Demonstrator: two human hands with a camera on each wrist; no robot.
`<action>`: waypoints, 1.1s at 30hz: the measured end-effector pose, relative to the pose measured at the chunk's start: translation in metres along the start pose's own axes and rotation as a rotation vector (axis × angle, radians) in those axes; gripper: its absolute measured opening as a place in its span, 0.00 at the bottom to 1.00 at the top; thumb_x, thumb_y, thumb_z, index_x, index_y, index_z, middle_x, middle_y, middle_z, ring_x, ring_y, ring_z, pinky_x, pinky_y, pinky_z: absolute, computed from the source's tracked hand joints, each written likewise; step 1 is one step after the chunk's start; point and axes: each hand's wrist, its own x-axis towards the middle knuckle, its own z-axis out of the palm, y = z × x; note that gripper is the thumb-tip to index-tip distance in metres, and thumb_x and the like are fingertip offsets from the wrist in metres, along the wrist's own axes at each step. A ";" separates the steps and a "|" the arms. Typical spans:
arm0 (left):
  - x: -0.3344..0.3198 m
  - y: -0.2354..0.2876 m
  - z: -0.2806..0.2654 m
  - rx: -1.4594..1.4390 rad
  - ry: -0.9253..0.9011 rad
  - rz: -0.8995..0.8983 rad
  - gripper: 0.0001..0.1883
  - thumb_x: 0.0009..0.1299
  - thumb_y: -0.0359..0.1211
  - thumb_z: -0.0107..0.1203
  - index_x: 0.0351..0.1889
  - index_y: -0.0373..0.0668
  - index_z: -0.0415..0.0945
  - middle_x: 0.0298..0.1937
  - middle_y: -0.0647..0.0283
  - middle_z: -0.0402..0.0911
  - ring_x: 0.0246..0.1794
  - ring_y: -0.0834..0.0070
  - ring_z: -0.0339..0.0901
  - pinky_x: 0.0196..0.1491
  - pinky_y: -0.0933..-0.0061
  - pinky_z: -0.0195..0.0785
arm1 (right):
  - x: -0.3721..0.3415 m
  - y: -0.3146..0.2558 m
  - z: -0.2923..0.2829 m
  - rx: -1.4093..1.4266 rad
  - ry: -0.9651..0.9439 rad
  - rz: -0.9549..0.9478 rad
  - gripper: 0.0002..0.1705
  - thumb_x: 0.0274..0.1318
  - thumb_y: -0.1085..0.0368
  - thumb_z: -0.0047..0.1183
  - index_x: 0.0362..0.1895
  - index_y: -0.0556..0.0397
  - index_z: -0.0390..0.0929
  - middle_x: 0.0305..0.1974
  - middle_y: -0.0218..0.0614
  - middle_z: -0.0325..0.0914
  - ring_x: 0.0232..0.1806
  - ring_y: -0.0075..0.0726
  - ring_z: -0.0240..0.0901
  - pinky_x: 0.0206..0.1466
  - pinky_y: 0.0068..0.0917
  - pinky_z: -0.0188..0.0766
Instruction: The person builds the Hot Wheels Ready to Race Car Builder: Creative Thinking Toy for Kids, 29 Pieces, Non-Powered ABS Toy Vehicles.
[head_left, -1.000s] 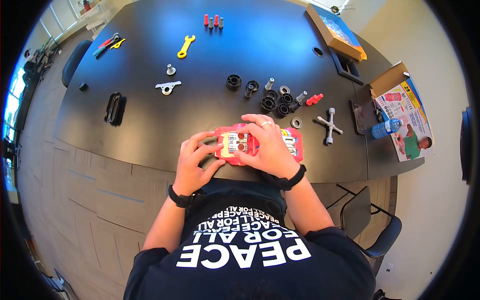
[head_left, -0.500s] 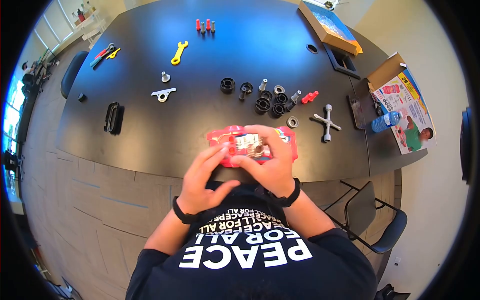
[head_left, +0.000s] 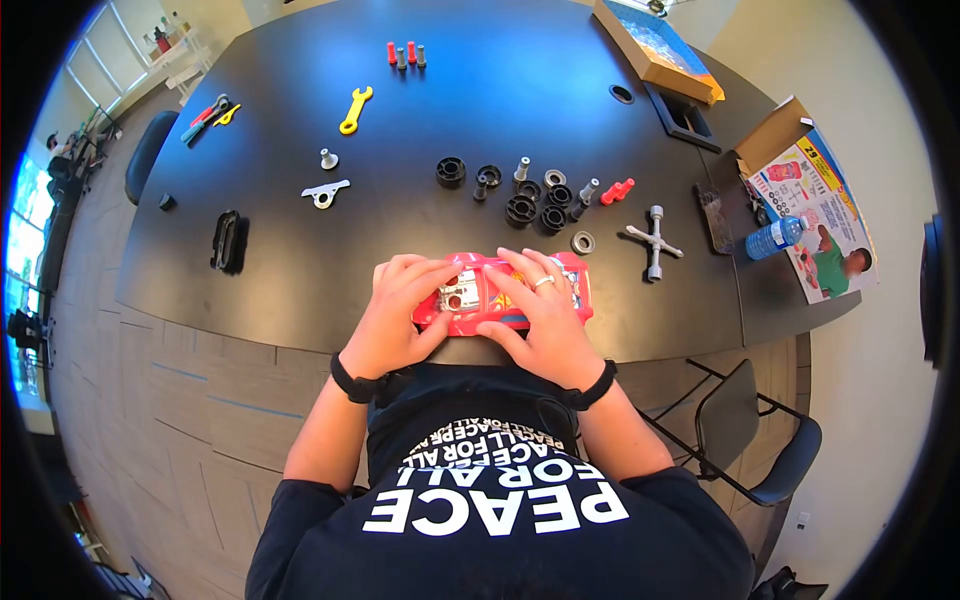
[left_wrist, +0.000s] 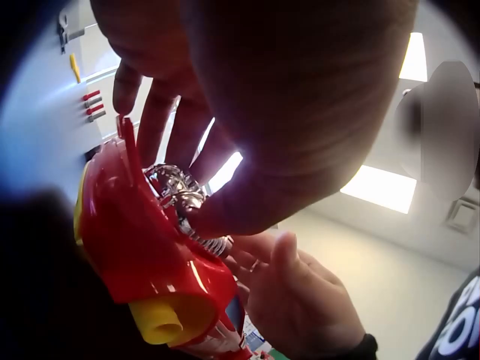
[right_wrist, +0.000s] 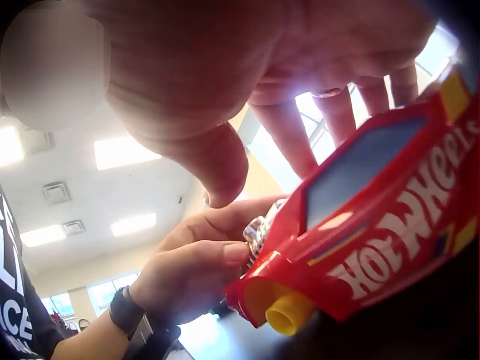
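A red toy car (head_left: 488, 318) with yellow wheel hubs (left_wrist: 159, 321) lies across the table's near edge. Around its left end, my left hand (head_left: 392, 315) holds on, fingers over the far side and thumb on the near side. In the left wrist view that thumb is against a chrome engine piece (left_wrist: 176, 187) set in the body. My right hand (head_left: 548, 325) spans the middle of the car, fingers spread over the roof and thumb low at the near side. In the right wrist view the car's lettered flank (right_wrist: 397, 240) faces the camera.
Beyond the car stand black wheels (head_left: 520, 209), grey and red pegs (head_left: 617, 192) and a grey cross wrench (head_left: 655, 243). Farther off lie a yellow wrench (head_left: 355, 110) and a light grey part (head_left: 325, 193). A bottle (head_left: 775, 238) and printed box (head_left: 820, 225) are at right.
The left hand has moved from above the chrome piece onto the car's left end. The right hand has shifted off the chrome piece, which now shows at the left end of the body.
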 end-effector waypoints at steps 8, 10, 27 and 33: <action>0.006 -0.015 0.003 -0.149 -0.140 -0.069 0.35 0.67 0.29 0.69 0.77 0.46 0.82 0.79 0.55 0.79 0.79 0.53 0.70 0.84 0.52 0.56 | -0.002 0.001 0.005 -0.135 -0.075 -0.015 0.45 0.62 0.55 0.74 0.82 0.41 0.75 0.79 0.45 0.71 0.81 0.61 0.62 0.82 0.61 0.57; 0.002 -0.025 0.008 -0.199 -0.134 -0.070 0.37 0.68 0.31 0.70 0.79 0.46 0.81 0.80 0.55 0.78 0.80 0.53 0.70 0.85 0.51 0.56 | -0.003 0.002 0.009 -0.137 -0.066 0.001 0.45 0.62 0.55 0.75 0.83 0.42 0.74 0.79 0.45 0.71 0.81 0.61 0.62 0.82 0.61 0.57; -0.008 -0.045 0.018 -0.466 -0.046 -0.139 0.47 0.56 0.39 0.89 0.76 0.45 0.82 0.89 0.48 0.64 0.86 0.51 0.68 0.83 0.51 0.65 | 0.041 0.167 -0.083 -0.236 0.192 0.393 0.21 0.65 0.71 0.69 0.62 0.49 0.89 0.55 0.45 0.82 0.55 0.57 0.83 0.60 0.46 0.81; -0.009 -0.046 0.017 -0.424 -0.037 -0.110 0.46 0.56 0.40 0.89 0.74 0.45 0.82 0.85 0.48 0.70 0.85 0.52 0.69 0.83 0.51 0.65 | 0.061 0.196 -0.074 -0.240 0.290 0.281 0.18 0.61 0.75 0.69 0.56 0.51 0.91 0.51 0.46 0.84 0.52 0.55 0.85 0.57 0.45 0.82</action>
